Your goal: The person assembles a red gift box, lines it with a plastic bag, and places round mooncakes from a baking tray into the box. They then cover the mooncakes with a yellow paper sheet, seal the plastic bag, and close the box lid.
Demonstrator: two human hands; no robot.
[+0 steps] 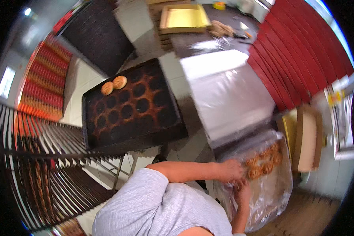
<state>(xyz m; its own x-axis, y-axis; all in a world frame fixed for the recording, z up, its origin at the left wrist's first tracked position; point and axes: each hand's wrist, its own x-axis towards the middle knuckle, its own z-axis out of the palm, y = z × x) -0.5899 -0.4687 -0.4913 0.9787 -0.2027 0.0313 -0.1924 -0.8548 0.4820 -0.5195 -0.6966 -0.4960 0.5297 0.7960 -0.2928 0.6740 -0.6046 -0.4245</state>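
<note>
My left hand (232, 170) and my right hand (242, 188) meet at the near edge of a clear plastic bag (264, 200). The fingers of both are closed on the thin film, though blur hides their exact hold. Inside the bag, several round golden-brown pastries (261, 162) sit grouped together just beyond my left hand. The film looks crumpled and shiny below my right hand. My grey shirt sleeve (135, 194) shows at the bottom, with the left forearm stretched across.
A dark baking tray (129, 109) with round marks carries two round pastries (114, 85). Slatted metal racks (62, 165) stand at left. Stacked clear film (230, 97) lies beyond the bag, beside red flat-packed cardboard (298, 53). Open boxes (184, 18) and a brown carton (308, 141) stand around.
</note>
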